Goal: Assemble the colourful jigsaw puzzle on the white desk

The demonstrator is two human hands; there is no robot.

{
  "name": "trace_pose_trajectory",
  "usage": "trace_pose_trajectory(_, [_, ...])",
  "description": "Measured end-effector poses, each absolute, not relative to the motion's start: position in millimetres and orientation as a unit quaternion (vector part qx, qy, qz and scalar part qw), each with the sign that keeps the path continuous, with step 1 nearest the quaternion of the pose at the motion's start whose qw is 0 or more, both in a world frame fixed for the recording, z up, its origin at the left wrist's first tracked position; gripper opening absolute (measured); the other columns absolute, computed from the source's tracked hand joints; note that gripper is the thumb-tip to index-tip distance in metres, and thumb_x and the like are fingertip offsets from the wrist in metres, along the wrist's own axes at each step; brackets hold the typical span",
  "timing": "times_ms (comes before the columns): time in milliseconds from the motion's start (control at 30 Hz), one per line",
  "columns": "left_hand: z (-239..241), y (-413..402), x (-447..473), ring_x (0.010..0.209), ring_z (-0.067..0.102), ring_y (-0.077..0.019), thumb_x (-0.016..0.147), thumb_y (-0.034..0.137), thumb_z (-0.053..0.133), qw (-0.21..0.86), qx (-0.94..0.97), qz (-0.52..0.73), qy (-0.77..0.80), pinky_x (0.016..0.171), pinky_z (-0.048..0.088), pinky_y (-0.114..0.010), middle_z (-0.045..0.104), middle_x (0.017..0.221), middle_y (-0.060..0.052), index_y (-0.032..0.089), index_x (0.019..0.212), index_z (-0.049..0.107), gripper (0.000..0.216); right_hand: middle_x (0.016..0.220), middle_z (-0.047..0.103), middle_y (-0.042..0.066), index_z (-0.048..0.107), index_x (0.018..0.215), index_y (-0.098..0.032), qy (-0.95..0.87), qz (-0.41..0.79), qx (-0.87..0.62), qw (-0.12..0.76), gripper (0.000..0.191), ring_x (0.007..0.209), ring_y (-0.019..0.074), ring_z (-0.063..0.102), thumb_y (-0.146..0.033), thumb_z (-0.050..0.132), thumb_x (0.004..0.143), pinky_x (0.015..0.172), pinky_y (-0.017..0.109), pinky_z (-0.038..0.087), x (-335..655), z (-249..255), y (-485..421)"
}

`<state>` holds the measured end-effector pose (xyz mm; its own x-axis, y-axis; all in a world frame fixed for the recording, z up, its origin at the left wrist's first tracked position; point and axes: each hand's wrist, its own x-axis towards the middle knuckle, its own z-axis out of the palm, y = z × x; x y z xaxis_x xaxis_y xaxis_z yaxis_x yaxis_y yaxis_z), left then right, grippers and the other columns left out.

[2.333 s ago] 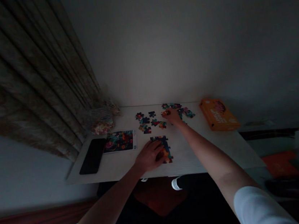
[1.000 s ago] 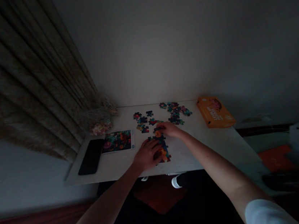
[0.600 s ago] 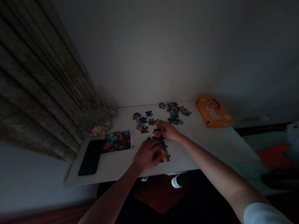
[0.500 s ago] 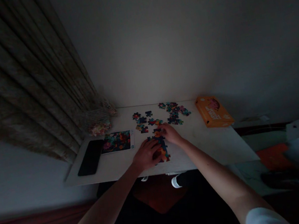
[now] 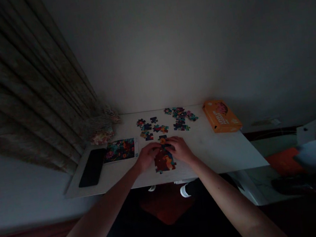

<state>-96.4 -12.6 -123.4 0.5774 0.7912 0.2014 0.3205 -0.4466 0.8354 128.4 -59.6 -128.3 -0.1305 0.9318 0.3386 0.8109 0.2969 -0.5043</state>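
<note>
A partly joined jigsaw puzzle [image 5: 163, 163], dark red with an orange figure, lies flat near the table's front edge. At its upper end is a dark puzzle piece [image 5: 163, 140] with an orange spot. My left hand [image 5: 148, 156] comes in from the left, its fingers closed together at the joint below that piece. From the right, my right hand [image 5: 180, 149] has bent fingers pinching at the piece's lower right side. The fingertips of both hands nearly meet and hide part of the joint. Loose puzzle pieces [image 5: 179, 118] lie in groups farther back.
Left of the puzzle lie a printed picture sheet [image 5: 120, 150] and a black phone [image 5: 92, 167]. An orange box [image 5: 222, 116] stands at the table's back right. A wrapped dried bouquet [image 5: 100, 130] sits by the curtain [image 5: 26, 80]. The wall borders the table's back edge.
My left hand has slid up and left off the orange figure, uncovering the lower puzzle. My right hand has come down slightly to the joint below the upper piece. The view has shifted a little.
</note>
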Motion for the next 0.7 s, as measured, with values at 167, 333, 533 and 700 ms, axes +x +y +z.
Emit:
trace_pose_trajectory(167, [-109.1,8.3,-90.0,0.122,0.067,-0.0245,0.095,0.012,0.051,0.189,0.848,0.225,0.441,0.111,0.051,-0.042,0.073,0.127,-0.008,0.021,0.113,0.077,0.033,0.125,0.075,0.008,0.077,0.113,-0.026,-0.756,0.103,-0.576,0.294,0.021,0.117,0.0253,0.065,-0.021,0.073,0.093,0.104,0.044,0.046,129.8,-129.9,-57.5])
trace_pose_trajectory(333, [-94.4,15.0,-80.0,0.122,0.067,-0.0274,0.096,0.014,0.052,0.068,0.868,0.140,0.472,0.112,0.050,-0.043,0.071,0.133,-0.012,0.018,0.117,0.076,0.032,0.122,0.075,0.008,0.078,0.112,-0.025,-0.751,0.097,-0.581,0.299,0.020,0.116,0.0253,0.065,-0.021,0.074,0.092,0.104,0.044,0.046,128.4,-128.0,-59.0])
trace_pose_trajectory(533, [-95.7,18.6,-72.9,0.122,0.068,-0.0297,0.099,0.014,0.049,0.035,0.882,0.057,0.466,0.106,0.052,-0.044,0.073,0.129,-0.015,0.017,0.117,0.075,0.032,0.122,0.076,0.008,0.079,0.111,-0.025,-0.744,0.107,-0.589,0.298,0.019,0.115,0.0251,0.066,-0.021,0.073,0.093,0.104,0.044,0.047,126.9,-121.5,-60.9])
trace_pose_trajectory(700, [-101.5,40.6,-81.2,0.132,0.062,-0.0312,0.101,0.017,0.046,0.038,0.890,0.038,0.452,0.112,0.048,-0.050,0.066,0.141,-0.016,0.017,0.131,0.068,0.037,0.124,0.075,0.007,0.078,0.112,-0.026,-0.745,0.111,-0.585,0.302,0.021,0.117,0.0252,0.066,-0.021,0.073,0.092,0.105,0.045,0.046,127.6,-122.9,-60.3])
